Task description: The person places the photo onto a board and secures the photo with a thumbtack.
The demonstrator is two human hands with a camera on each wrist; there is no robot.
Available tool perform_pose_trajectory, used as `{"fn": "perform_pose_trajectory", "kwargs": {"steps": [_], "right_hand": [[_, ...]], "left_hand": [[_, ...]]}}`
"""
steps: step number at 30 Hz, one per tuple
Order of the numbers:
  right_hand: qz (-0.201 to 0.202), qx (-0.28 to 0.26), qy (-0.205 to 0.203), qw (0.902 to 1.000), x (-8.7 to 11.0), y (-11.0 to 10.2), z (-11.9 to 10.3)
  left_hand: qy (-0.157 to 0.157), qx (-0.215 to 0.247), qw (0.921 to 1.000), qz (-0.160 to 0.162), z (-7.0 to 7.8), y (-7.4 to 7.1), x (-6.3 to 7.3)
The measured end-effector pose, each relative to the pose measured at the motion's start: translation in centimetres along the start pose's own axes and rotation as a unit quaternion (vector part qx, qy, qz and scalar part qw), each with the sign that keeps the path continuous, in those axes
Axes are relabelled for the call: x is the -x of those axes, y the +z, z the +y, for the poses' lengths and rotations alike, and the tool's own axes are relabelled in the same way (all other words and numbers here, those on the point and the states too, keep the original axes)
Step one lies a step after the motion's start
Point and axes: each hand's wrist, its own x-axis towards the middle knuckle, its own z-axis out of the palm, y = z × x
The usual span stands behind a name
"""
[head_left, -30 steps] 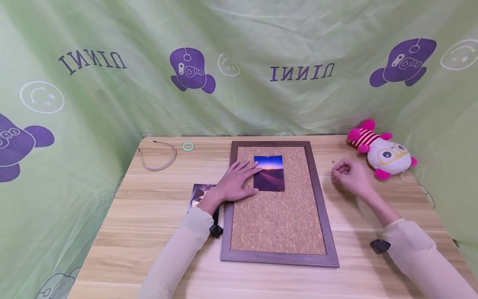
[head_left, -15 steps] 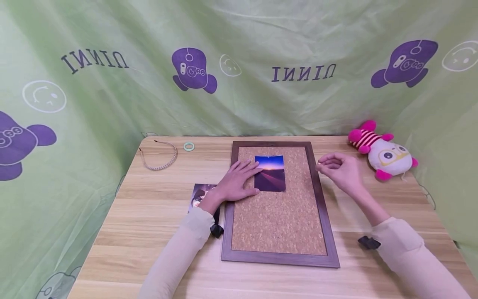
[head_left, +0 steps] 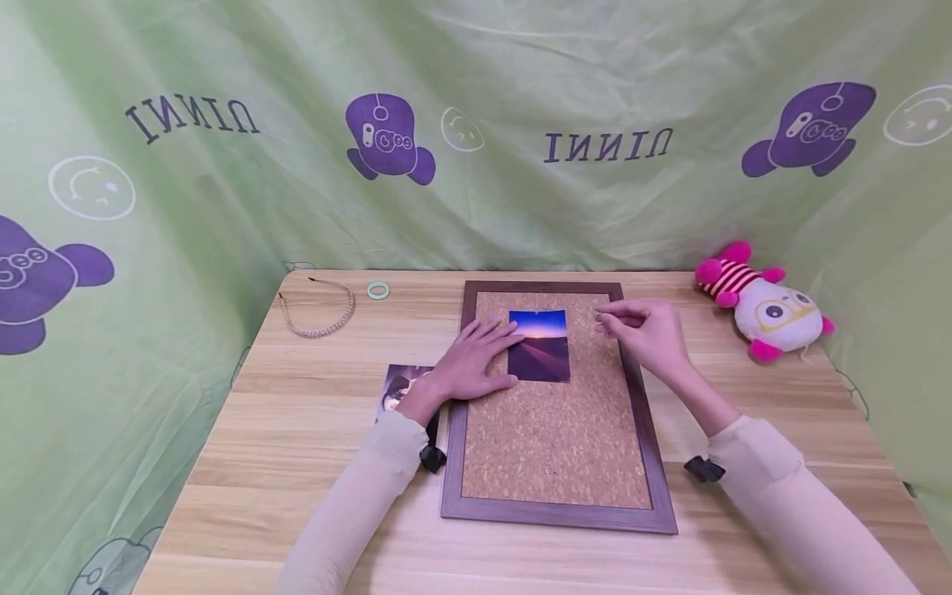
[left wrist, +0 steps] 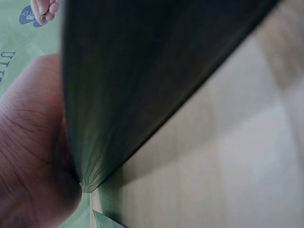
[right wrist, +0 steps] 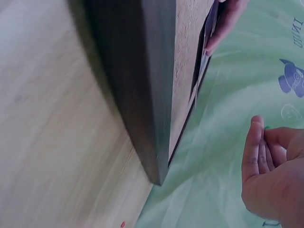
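Note:
My left hand [head_left: 476, 364] lies spread on the cork board [head_left: 550, 446], its fingertips over the left edge of a sunset photo [head_left: 539, 351]. The photo lies on the upper part of the cork, inside the dark wooden frame [head_left: 565, 516]. Above the board's right side, my right hand [head_left: 647, 330] pinches a tiny green thing [right wrist: 267, 127] between thumb and fingertips; most of it is hidden. A second photo [head_left: 397, 388], dark with a figure on it, lies left of the frame, partly under my left wrist.
A beaded headband [head_left: 320, 332] and a mint-green ring [head_left: 378, 290] lie at the table's back left. At the back right is a pink and white plush toy [head_left: 773, 310]. A small red piece [right wrist: 122, 224] lies on the table. Green cloth [head_left: 476, 207] hangs behind.
My right hand has moved left from the bare table right of the frame to over the board's right edge, pinching the tiny green thing. The left hand and the sunset photo have stayed put.

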Motion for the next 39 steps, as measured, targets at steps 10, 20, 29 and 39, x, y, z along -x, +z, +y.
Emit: {"fn": "perform_pose_trajectory", "kwargs": {"steps": [10, 20, 29, 39], "right_hand": [[-0.036, -0.109, 0.065, 0.9913, -1.0, 2.2, -0.1], [-0.074, -0.49, 0.216, 0.8412, -1.5, 3.1, 0.3], [-0.053, -0.515, 0.253, 0.8174, -2.1, 3.8, 0.1], [-0.044, -0.509, 0.255, 0.821, -3.3, 4.8, -0.1]], "left_hand": [[-0.003, 0.003, 1.0, -0.002, 0.0, 0.1, 0.0], [-0.001, -0.004, 1.0, -0.001, 0.0, 0.2, 0.0], [0.001, -0.001, 1.0, 0.002, 0.0, 0.1, 0.1], [0.002, -0.004, 1.0, 0.006, -0.1, 0.0, 0.1]]}}
